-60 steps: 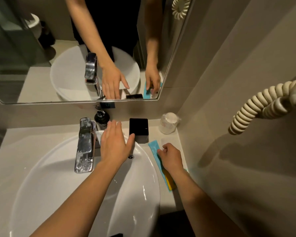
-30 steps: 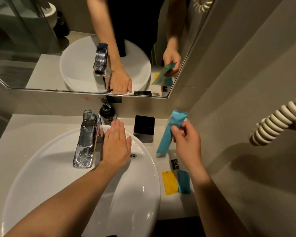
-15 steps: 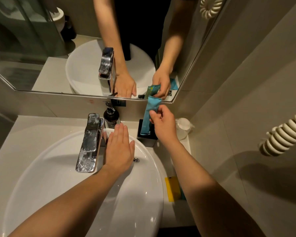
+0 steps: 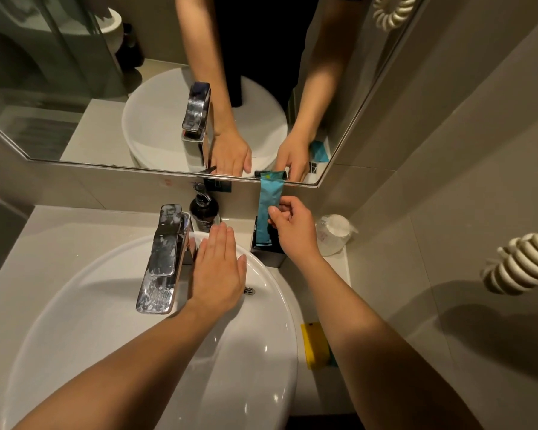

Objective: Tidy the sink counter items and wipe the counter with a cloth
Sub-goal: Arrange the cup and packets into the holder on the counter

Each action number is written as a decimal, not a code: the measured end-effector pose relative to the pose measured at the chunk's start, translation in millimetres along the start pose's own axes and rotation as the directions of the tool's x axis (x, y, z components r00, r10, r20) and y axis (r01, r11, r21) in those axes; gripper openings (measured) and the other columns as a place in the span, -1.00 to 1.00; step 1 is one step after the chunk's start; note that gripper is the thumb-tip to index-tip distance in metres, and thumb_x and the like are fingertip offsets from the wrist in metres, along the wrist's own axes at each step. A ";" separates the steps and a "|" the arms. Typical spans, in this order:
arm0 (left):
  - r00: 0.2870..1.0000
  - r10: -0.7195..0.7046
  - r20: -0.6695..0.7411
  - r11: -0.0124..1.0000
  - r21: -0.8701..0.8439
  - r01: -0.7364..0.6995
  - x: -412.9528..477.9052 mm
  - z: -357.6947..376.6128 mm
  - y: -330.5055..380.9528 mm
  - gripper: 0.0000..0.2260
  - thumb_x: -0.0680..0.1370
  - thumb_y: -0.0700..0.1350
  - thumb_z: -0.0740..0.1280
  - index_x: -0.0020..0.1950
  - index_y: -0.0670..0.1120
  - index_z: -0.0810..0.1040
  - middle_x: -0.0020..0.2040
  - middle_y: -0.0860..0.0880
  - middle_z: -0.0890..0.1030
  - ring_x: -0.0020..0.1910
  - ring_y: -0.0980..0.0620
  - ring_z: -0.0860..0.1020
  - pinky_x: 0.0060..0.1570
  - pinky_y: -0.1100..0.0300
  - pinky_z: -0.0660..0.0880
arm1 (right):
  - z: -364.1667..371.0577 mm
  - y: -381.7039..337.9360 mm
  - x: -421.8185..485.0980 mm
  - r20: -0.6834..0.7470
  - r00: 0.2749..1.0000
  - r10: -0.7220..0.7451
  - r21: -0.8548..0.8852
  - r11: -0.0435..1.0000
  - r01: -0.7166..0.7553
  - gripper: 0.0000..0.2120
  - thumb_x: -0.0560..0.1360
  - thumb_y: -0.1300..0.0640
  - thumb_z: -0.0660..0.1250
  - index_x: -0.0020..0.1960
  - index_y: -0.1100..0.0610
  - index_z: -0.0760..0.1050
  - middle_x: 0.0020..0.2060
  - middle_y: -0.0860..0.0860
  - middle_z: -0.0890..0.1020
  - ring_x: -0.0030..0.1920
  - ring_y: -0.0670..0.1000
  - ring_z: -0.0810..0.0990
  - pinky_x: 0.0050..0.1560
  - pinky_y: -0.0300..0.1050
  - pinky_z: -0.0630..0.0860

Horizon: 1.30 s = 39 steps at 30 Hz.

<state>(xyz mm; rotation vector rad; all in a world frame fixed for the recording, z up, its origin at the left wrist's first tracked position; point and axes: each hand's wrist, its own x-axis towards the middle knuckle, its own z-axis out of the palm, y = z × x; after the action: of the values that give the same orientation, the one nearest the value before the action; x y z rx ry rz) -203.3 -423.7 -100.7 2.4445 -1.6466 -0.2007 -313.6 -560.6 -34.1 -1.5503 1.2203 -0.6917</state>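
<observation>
A long teal packet (image 4: 269,206) stands upright, its lower end inside the black square holder (image 4: 266,257) at the back of the counter. My right hand (image 4: 294,229) pinches the packet's right edge with thumb and fingertips. My left hand (image 4: 219,268) lies flat, fingers together, on the back rim of the white basin (image 4: 84,330) just right of the chrome tap (image 4: 165,257). A yellow packet (image 4: 314,344) lies on the counter by the basin's right side, partly hidden by my right forearm. No cloth is in view.
A dark pump bottle (image 4: 204,209) stands behind the tap. A wrapped cup (image 4: 334,234) sits in the back right corner. The mirror (image 4: 156,88) runs along the back wall. A coiled white cord (image 4: 522,265) hangs on the right wall. Bare counter (image 4: 44,231) lies left of the basin.
My right hand lifted the teal packet off the counter, carried it back to the black holder and lowered its end in. My left hand stayed on the basin rim.
</observation>
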 end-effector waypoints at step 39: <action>1.000 -0.009 0.024 1.000 -0.001 0.009 -1.9 -6.6 2.5 -0.42 0.70 0.06 0.00 0.64 -0.25 0.11 0.65 -0.24 0.17 0.65 -0.19 0.10 0.60 -0.16 0.10 | -95.3 57.0 -67.4 -0.165 0.951 0.261 -0.207 0.934 -0.292 -0.76 0.58 0.17 0.30 -0.25 0.20 0.40 -0.33 0.07 0.46 -0.28 0.02 0.47 -0.23 -0.10 0.49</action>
<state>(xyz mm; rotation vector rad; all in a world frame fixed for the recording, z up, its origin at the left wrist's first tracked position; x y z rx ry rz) -204.8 -422.3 -93.7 2.4583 -1.6449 -0.2333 -439.5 -530.7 -46.1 -1.4926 1.6323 -0.4882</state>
